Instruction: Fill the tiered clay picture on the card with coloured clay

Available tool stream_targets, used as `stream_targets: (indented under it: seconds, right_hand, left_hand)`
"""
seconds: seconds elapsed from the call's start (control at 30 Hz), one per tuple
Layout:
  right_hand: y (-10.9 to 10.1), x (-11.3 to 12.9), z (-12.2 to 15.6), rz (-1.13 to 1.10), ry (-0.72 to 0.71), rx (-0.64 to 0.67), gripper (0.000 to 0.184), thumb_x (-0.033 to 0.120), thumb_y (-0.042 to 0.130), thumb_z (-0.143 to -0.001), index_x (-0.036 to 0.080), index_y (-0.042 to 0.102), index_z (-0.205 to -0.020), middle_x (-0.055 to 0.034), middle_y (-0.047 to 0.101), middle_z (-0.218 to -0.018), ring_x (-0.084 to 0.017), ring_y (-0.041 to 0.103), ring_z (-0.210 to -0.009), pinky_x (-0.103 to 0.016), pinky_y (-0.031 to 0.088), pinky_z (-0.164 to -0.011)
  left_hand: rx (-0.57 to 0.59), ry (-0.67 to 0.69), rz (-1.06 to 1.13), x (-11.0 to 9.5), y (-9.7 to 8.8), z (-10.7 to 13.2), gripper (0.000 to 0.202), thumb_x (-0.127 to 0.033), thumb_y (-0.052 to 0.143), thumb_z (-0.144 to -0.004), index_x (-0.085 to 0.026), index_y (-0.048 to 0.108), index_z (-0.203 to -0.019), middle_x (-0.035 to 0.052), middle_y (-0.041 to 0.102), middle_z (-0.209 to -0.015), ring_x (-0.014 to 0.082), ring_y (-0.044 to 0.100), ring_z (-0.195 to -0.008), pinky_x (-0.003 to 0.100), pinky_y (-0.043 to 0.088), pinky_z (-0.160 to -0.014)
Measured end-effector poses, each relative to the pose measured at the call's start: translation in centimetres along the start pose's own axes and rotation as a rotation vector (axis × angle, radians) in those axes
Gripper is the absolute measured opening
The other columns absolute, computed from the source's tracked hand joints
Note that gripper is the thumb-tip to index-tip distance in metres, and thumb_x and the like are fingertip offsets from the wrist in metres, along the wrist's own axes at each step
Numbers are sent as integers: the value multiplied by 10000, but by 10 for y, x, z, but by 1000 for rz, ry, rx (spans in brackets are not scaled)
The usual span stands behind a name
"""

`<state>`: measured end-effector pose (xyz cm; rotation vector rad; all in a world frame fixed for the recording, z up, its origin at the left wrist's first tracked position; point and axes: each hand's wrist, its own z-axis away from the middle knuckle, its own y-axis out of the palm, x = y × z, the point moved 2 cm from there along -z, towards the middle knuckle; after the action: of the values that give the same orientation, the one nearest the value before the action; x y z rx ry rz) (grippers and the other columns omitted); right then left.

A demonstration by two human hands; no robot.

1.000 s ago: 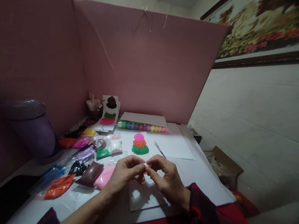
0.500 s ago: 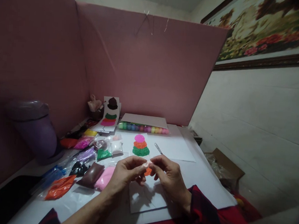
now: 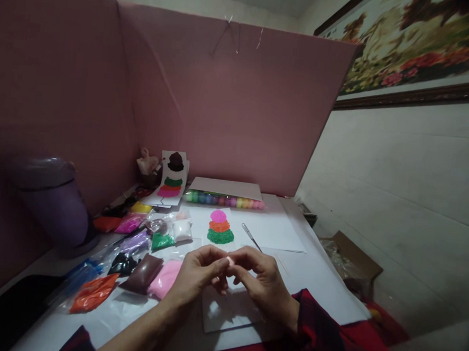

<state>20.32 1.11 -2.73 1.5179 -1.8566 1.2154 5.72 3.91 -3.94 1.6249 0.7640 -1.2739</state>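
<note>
Over a white sheet of paper (image 3: pixel 229 321), my left hand (image 3: pixel 200 271) and my right hand (image 3: pixel 260 277) meet fingertip to fingertip. Both are closed in a pinch on a small lump of pale pink clay (image 3: pixel 230 261), mostly covered by the fingers. Just beyond them, stacked patches of textured clay lie on the paper: magenta (image 3: pixel 218 216), orange (image 3: pixel 219 225) and green (image 3: pixel 220 236). My hands hide the part of the sheet below the green patch. To the right of the patches rests a slim metal tool (image 3: pixel 248 231), its lower end close to my right hand.
Several bags of coloured clay, among them brown (image 3: pixel 143 275), pink (image 3: pixel 166 280) and orange (image 3: pixel 94 293), spread over the left side. Behind stand a long pack of coloured clay (image 3: pixel 225 200) and a card with a similar layered figure (image 3: pixel 173 179). A purple bin (image 3: pixel 58 207) is far left.
My fingers have drawn closer together around the pale clay, so less of it shows. The orange patch seen beneath my fingertips before is now covered. Other things stay put.
</note>
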Motion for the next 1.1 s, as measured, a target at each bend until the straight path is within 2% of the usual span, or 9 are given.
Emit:
stream_targets:
  seconds: [0.17, 0.37, 0.5, 0.67, 0.83, 1.1]
  right_hand:
    - [1, -4, 1, -72, 24, -1, 58, 185, 576, -837, 167, 602, -884, -20, 633, -720, -133, 607, -591, -248, 518, -532]
    - [0, -5, 0, -54, 3, -14, 50, 187, 593, -820, 160, 632, -838, -28, 628, -716, -133, 600, -567, -246, 503, -498]
    - [0, -4, 0, -44, -11, 13, 28, 164, 595, -816, 167, 622, -822, -21, 633, -717, -128, 593, -578, -250, 505, -535]
    - [-1, -1, 1, 23, -59, -17, 35, 167, 559, -838, 169, 590, -855, -18, 618, -711, -126, 578, -581, -255, 498, -558]
    - [-2, -2, 0, 117, -60, -35, 112, 146, 618, -786, 173, 604, -894, -24, 628, -738, -146, 590, -628, -269, 502, -602]
    - [-3, -1, 1, 111, -84, -16, 60, 153, 588, -815, 176, 621, -860, -36, 625, -762, -155, 596, -667, -275, 498, -626]
  left_hand:
    - [16, -40, -8, -4, 2, 2, 295, -365, 725, -691, -98, 681, -807, 40, 644, -599, 124, 578, -494, 240, 486, -488]
    - [10, -22, -13, -6, 5, 3, 273, -349, 745, -663, -94, 667, -726, 57, 658, -614, 108, 547, -477, 224, 460, -467]
    - [-25, 13, -2, -2, 2, 0, 265, -345, 752, -658, -108, 650, -719, 34, 636, -572, 105, 540, -473, 219, 450, -465]
    - [-13, -33, -20, 0, 1, 1, 315, -410, 712, -691, -101, 658, -723, 35, 623, -569, 111, 539, -435, 239, 459, -439]
    - [-22, -4, 6, -6, 4, 4, 264, -340, 749, -663, -98, 676, -737, 32, 621, -559, 115, 548, -470, 242, 473, -476]
    - [2, -26, -24, -6, 2, 2, 270, -361, 718, -697, -104, 653, -748, 45, 644, -605, 111, 546, -439, 229, 455, -434]
